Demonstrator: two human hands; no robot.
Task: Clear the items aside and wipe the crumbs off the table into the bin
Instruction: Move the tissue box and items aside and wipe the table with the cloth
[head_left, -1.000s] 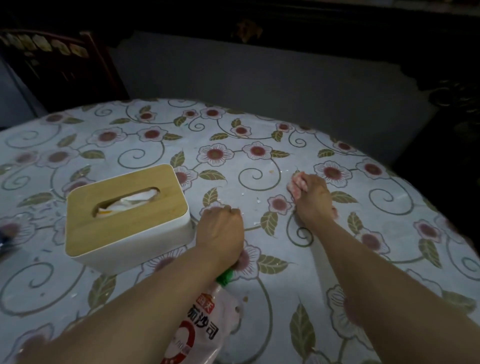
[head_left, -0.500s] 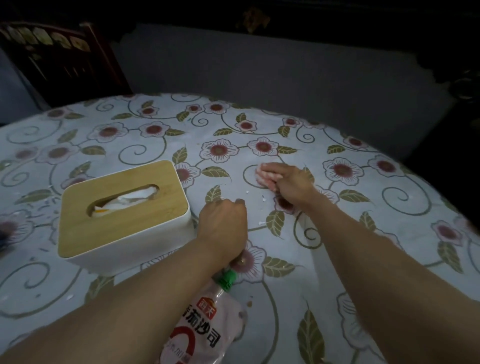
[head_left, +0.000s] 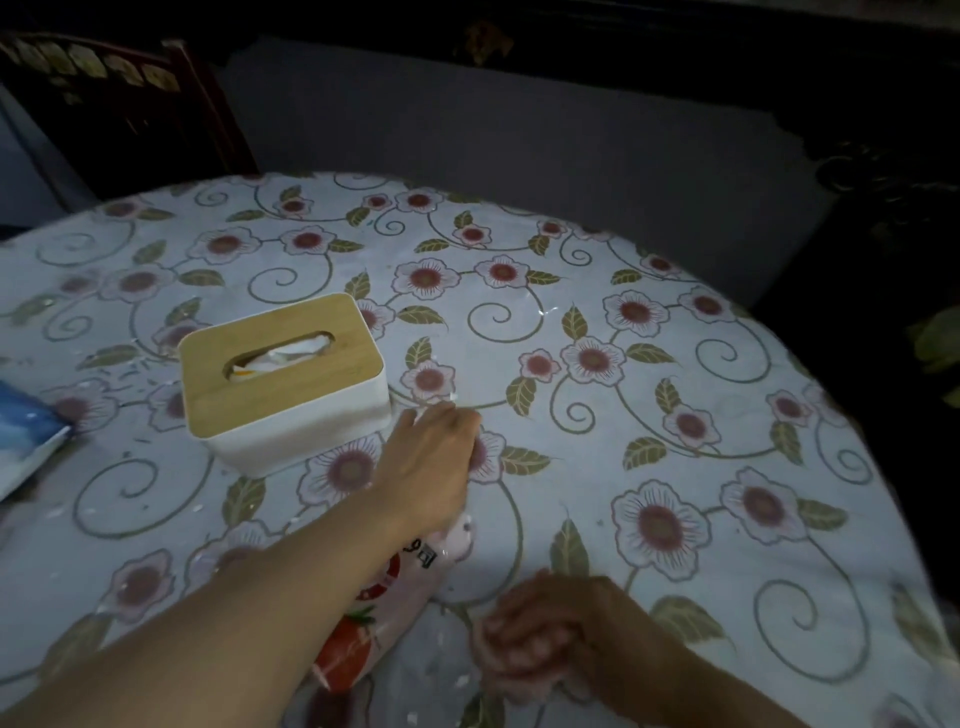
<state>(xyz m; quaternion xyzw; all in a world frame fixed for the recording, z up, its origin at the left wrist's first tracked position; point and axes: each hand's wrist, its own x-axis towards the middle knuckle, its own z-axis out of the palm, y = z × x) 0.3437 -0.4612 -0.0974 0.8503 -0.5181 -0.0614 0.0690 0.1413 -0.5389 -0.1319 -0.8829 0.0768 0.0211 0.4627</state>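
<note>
The round table (head_left: 727, 447), under a glossy flowered plastic cover, is the biggest thing here and the surface to be wiped — the sheen suggests a slick skin that a cloth will glide over, though it may ruck up if pushed hard. Next in size is the tissue box (head_left: 283, 384), white with a wooden lid, standing left of centre; it looks rigid and probably light, best taken by its two long sides or simply slid across the cover. Under the left forearm lies a sauce pouch (head_left: 363, 629), soft and printed in red, partly hidden by the arm; it would likely sag and slip, so its stiffer top edge looks the surest place to hold it. A blue and white packet (head_left: 26, 441) pokes in at the left edge. The left hand (head_left: 434, 457) rests just beside the box's near corner, knuckles up, its fingers bent downward — whether they hold anything I cannot tell. The right hand (head_left: 540, 634), blurred, sits at the near edge with its fingers curled over a pale pink cloth (head_left: 511, 675), soft and limp, best bunched in the palm and pressed flat. The crumbs (head_left: 130, 374) — tiny white flecks, thickest left of the box — are light and would scatter easily. No bin is in view.
</note>
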